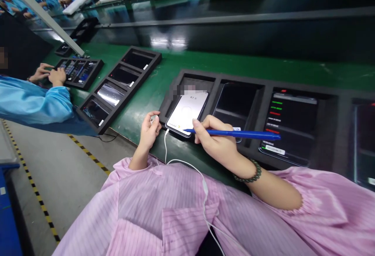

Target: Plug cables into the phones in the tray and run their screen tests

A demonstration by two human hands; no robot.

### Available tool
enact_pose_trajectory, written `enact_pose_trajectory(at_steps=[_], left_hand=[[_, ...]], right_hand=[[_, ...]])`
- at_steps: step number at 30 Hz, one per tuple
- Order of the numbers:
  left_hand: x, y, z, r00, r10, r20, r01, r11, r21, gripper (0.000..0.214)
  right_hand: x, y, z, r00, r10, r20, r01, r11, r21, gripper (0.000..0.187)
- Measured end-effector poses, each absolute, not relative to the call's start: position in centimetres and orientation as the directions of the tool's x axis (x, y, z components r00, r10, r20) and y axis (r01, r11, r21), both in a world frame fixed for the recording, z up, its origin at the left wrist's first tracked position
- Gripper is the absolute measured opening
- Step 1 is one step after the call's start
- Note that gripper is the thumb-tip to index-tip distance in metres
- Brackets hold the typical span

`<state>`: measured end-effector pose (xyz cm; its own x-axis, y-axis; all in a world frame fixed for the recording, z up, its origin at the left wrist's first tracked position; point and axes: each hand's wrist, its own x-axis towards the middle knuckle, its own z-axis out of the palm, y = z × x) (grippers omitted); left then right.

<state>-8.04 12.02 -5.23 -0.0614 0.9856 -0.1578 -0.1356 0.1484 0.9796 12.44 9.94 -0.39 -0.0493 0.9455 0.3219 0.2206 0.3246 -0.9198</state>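
Right of centre in the frame, your right hand (pixel 216 140) pinches a blue stylus (pixel 249 134), its tip at the bottom of the lit smartphone (pixel 186 111). That phone shows 87.5 mid-frame, partly over the black tray's (pixel 334 131) leftmost compartment, a white cable (pixel 165 146) at its lower end. Your left hand (pixel 149 131), just left, has curled fingers; whether they grip anything, I cannot tell.

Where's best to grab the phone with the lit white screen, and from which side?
Probably grip the phone by its left long edge, coming from the left: the white cable enters its near end, and the blue pen reaches over its near right corner.
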Motion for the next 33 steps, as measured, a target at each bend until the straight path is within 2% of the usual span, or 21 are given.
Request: enact_pose_trajectory(at_steps=[11, 17, 23, 29, 33], left_hand=[[-8.1, 12.1, -5.2, -0.031, 0.988, -0.150, -0.157, 0.143, 0.977, 0.056], [-8.1, 12.2, -5.2, -0.028, 0.988, -0.149, -0.163, 0.143, 0.976, 0.057], [-8.1, 12.1, -5.1, -0.026, 0.985, -0.169, -0.172, 0.162, 0.972, 0.056], [-8.1, 12.3, -5.0, -0.045, 0.979, -0.197, -0.177, 0.187, 0.966, 0.059], [-7.8, 12.1, -4.9, -0.061, 0.980, -0.189, -0.191, 0.175, 0.966, 0.062]], right_hand=[[12.5, 9.8, -0.8, -0.078, 0.929, 0.362, 0.273, 0.369, -0.888, 0.052], [12.5, 9.8, -0.9, -0.044, 0.899, 0.435, 0.283, 0.429, -0.858, 0.050], [12.5, 9.6, -1.0, -0.076, 0.895, 0.440, 0.238, 0.445, -0.863, 0.050], [12.6, 9.7, -1.8, 0.101, 0.902, 0.419, 0.166, 0.400, -0.901, 0.042], [12.5, 10.0, -0.9, 0.104, 0.909, 0.404, 0.244, 0.370, -0.896, 0.042]])
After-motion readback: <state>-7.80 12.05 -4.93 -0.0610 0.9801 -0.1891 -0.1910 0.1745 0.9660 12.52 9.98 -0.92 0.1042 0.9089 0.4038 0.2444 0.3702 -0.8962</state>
